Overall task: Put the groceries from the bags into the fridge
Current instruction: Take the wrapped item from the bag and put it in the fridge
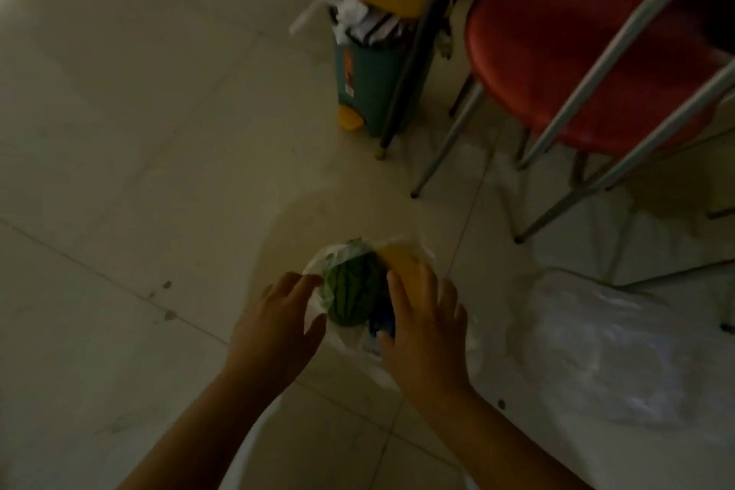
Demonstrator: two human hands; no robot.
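A clear plastic bag (318,302) lies on the tiled floor at the lower middle. In it I see a small striped green watermelon (350,290), a yellow item (401,263) and something dark blue (382,316). My left hand (278,326) hovers at the bag's left edge with fingers spread, its fingertips at the plastic. My right hand (425,326) rests with spread fingers over the bag's right side, on the yellow item and the blue thing. Neither hand visibly grips anything. No fridge is in view.
A second crumpled clear bag (620,354) lies on the floor to the right. Red chairs (564,48) with metal legs stand at the upper right. A full green bin (370,87) with a yellow lid stands beside a dark table leg (413,64).
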